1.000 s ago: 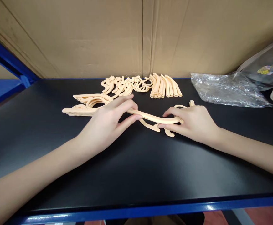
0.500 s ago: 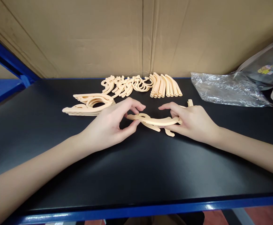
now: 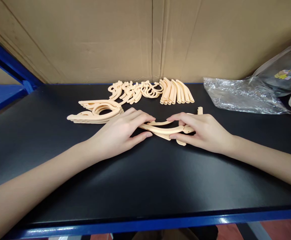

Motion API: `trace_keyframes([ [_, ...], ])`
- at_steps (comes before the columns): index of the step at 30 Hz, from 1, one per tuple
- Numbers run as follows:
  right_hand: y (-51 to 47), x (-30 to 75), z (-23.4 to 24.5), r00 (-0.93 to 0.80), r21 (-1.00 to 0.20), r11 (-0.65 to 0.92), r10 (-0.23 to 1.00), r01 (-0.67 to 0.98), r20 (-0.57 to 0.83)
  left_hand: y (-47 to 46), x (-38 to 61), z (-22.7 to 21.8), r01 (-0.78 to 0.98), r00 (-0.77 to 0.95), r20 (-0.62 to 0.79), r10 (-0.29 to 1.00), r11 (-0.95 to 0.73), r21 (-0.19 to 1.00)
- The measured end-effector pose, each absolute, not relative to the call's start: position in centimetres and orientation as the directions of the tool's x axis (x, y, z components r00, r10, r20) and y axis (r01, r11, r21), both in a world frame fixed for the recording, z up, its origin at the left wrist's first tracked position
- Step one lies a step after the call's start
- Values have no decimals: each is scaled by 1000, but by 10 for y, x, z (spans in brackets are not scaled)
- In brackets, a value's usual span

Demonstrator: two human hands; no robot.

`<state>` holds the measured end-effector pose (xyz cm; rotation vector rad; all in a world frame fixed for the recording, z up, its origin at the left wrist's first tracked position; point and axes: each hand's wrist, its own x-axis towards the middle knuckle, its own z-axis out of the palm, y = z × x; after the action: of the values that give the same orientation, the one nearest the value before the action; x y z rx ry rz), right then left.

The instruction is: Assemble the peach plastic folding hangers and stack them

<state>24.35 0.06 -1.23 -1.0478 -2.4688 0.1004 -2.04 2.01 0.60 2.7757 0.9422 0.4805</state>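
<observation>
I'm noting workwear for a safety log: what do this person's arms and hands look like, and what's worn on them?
Both the left hand and the right hand are ungloved, with no rings visible. The left forearm and right forearm look slim and bare to the picture's edges: no sleeve, watch or bracelet shows.

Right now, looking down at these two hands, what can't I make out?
All in the head view:
Left end of the curved piece: hidden by the left hand.
Whatever lies beneath the right hand: covered by its palm and fingers.
The rest of the see-through container: cut off by the right edge.
Details of the small printed picture on it: too small to tell.
</observation>
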Motion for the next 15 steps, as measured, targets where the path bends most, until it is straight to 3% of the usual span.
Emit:
trace_keyframes([
  [8,2,242,-13,-618,-246,737,667,629,416,22,-20,5,563,774,242,585,-811,160],
  [15,4,241,-13,-606,-181,736,650,652,459,21,-20,2,552,794,277,541,-832,42],
])
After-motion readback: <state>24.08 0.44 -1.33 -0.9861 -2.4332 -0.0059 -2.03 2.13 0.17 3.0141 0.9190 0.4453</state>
